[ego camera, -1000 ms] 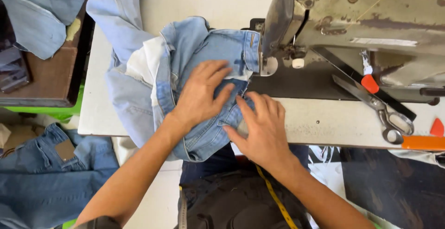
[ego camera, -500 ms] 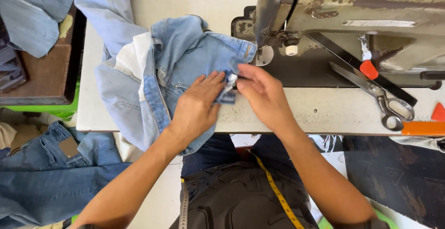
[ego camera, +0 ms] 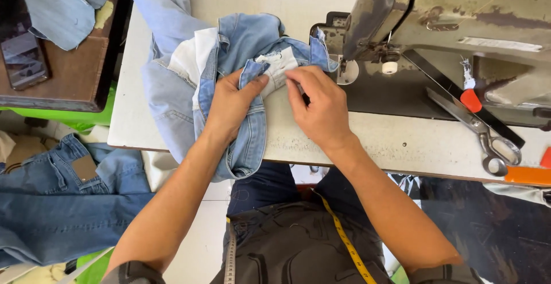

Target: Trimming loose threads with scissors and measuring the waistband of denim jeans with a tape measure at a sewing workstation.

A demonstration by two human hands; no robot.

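Left grip, right grip on denim garment.

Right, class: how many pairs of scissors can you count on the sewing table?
1. The scissors lie on the table's right side, in front of the sewing machine, away from both hands. More could be hidden beyond the frame edge.

A single camera, worn on the person's head, looks steeply down and slightly forward over the forearms onto the off-white table. It sits close: the left hand and right hand fill the centre. The worn grey metal sewing machine runs off the upper right, floor and lap show below. No second view shares the scene.
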